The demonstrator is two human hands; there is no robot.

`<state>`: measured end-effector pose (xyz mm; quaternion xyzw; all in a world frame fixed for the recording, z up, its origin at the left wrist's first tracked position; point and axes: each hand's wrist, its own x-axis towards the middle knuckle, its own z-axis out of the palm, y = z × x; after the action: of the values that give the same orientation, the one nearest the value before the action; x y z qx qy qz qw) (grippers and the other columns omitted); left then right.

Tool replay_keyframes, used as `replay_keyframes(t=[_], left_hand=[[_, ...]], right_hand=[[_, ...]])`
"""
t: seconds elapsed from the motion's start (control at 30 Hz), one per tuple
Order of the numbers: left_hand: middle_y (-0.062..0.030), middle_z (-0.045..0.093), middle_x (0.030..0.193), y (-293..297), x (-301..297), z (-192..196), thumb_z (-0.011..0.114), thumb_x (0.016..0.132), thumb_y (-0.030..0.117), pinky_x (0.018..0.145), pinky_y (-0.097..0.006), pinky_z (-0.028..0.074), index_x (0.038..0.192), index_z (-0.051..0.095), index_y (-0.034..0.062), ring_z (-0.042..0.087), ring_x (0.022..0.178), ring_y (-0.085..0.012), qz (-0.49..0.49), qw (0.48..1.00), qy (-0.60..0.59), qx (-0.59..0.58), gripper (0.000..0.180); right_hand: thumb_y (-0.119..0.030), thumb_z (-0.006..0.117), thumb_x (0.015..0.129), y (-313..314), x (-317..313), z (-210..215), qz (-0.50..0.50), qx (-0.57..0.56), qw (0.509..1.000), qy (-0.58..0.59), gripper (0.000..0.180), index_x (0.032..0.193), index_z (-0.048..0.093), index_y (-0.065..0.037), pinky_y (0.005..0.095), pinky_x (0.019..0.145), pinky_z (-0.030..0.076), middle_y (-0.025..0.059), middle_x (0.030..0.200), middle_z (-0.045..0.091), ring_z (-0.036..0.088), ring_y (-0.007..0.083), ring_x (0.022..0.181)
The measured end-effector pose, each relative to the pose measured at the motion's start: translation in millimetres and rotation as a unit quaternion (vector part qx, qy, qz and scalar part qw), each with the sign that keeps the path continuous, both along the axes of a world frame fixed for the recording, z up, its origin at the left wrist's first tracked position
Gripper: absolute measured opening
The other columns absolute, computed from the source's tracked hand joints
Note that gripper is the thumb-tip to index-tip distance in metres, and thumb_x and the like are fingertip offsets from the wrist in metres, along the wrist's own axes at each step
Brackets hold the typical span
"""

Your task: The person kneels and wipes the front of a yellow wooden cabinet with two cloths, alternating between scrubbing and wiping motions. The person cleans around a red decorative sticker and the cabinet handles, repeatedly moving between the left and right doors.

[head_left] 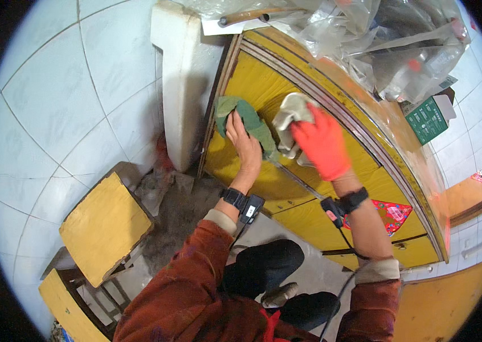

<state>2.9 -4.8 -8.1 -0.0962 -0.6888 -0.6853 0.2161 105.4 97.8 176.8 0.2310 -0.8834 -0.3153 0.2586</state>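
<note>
My left hand (245, 143) is bare, its fingers curled over a bunched green cloth (256, 126) against the upper left of the yellow cabinet front (261, 80). Just to the right, my right hand (322, 142) wears a bright orange-red glove and grips a crumpled off-white cloth (288, 118), also at the cabinet front. Folds of cloth hide some of my fingertips. Between and below the hands, a thin metal strip (298, 181) slants across the cabinet. Black straps with small boxes circle both my wrists.
Clear plastic bags (360, 40) and a green box (428, 119) rest on the cabinet top, with a wooden-handled tool (258, 15) at its far left. A white foam piece (181, 85) stands beside the cabinet. Yellow-topped stools (107, 222) are at my left. A red patterned sticker (392, 215) marks a lower door.
</note>
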Motion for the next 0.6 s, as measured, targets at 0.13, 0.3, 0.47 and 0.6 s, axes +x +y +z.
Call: replay_keyframes(t=[0.13,0.3,0.47,0.6], left_hand=[[-0.0169,0.027,0.152,-22.5,10.8,-39.3,0.038,0.099,0.005,0.119,-0.046,0.018,0.150,0.029,0.0033,0.027,0.139,-0.0365,0.019,0.959,-0.148,0.241,0.052],[-0.0107,-0.002,0.165,-12.7,6.0,-83.0,0.029,0.107,0.016,0.123,-0.049,0.011,0.157,0.014,0.0120,0.001,0.151,-0.0318,-0.083,0.900,-0.323,0.280,0.053],[-0.0107,-0.005,0.164,12.3,-2.2,-96.8,0.028,0.107,0.017,0.124,-0.047,0.010,0.158,0.002,0.0145,0.002,0.151,-0.0325,-0.071,0.921,-0.312,0.220,0.058],[-0.0105,-0.002,0.165,21.9,-20.5,-126.6,0.029,0.108,0.022,0.123,-0.046,0.013,0.158,0.002,0.0136,0.004,0.151,-0.0319,-0.042,0.890,-0.355,0.281,0.058]], right_hand=[[-0.018,0.064,0.073,-6.3,35.3,52.5,-0.037,0.044,0.995,0.084,0.040,0.113,0.066,-0.014,0.0447,0.084,0.050,0.0039,0.104,0.062,0.056,0.0340,0.120],[-0.016,0.065,0.071,6.5,43.8,87.6,-0.058,0.102,0.992,0.053,0.041,0.112,0.065,-0.014,0.0469,0.089,0.048,0.0054,0.108,0.061,0.054,0.0338,0.124],[-0.012,0.067,0.069,29.7,41.0,97.7,-0.060,0.103,0.993,0.000,0.038,0.107,0.064,-0.011,0.0480,0.090,0.047,0.0101,0.110,0.060,0.057,0.0360,0.112],[-0.008,0.066,0.068,38.0,41.9,95.5,-0.067,0.087,0.994,-0.017,0.039,0.106,0.064,-0.009,0.0505,0.090,0.046,0.0113,0.113,0.060,0.057,0.0374,0.103]])
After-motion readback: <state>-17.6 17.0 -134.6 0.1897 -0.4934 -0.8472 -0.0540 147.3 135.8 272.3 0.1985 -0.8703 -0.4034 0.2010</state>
